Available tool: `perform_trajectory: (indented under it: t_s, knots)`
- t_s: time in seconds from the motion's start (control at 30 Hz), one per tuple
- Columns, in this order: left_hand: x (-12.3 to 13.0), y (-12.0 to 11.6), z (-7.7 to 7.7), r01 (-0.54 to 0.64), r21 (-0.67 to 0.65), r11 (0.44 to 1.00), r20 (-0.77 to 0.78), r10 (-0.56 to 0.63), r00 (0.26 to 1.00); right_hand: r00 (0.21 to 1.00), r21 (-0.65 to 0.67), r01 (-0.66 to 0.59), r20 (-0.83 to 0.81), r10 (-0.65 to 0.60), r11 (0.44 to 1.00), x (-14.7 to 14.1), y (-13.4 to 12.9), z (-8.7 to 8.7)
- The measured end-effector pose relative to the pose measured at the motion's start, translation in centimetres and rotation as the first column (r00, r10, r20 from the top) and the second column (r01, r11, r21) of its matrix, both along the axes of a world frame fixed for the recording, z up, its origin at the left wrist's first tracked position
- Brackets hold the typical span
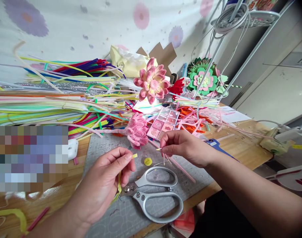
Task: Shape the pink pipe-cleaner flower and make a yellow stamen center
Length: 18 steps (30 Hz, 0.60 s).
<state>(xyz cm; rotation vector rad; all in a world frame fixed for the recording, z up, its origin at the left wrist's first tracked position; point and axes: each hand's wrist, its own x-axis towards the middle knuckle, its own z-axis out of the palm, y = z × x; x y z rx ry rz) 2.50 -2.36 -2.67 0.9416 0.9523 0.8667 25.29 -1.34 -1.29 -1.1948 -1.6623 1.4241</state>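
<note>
Two hands work above one grey mat point(111, 145). The left hand point(108, 178), palm turned inward, pinches one yellow strip point(119, 186) between thumb and forefinger; the strip runs roughly upright, its top end poking right past the fingertips. The right hand point(183, 147), fingers curled, pinches thin pale threads point(163, 158) that hang downward. One pair of scissors point(154, 195) and one yellow button point(148, 161) lie between the hands.

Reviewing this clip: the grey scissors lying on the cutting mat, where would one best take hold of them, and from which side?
Probably by the two looped handles of the scissors, coming from above on the near right. They lie flat on the cutting mat with the loops open and clear, while the blade end is tucked under the left hand, which pinches a yellow strip. The right hand is nearer the loops.
</note>
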Motion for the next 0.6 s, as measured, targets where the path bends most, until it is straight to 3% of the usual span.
perform_trajectory:
  t_s: [0.07, 0.17, 0.37, 0.6]
  knots:
    - [0.1, 0.0, 0.1, 0.001, 0.002, 1.0, -0.001, -0.001, 1.0, 0.98, -0.12, 0.022, -0.195, -0.046, 0.993, -0.8, -0.5, -0.1]
    - [0.2, -0.1, 0.2, 0.009, 0.005, 1.0, 0.006, -0.009, 1.0, 0.94, -0.183, 0.048, -0.325, -0.106, 0.982, -1.9, -0.8, -0.6]
    - [0.1, -0.3, 0.2, 0.002, 0.022, 1.0, -0.002, -0.002, 1.0, 0.923, -0.178, 0.172, -0.314, -0.222, 0.969, -3.1, -0.2, -1.6]
    - [0.3, -0.1, 0.2, -0.012, 0.046, 0.999, -0.007, 0.013, 1.0, 0.903, -0.152, 0.174, -0.369, -0.219, 0.973, -3.0, -0.6, -1.8]
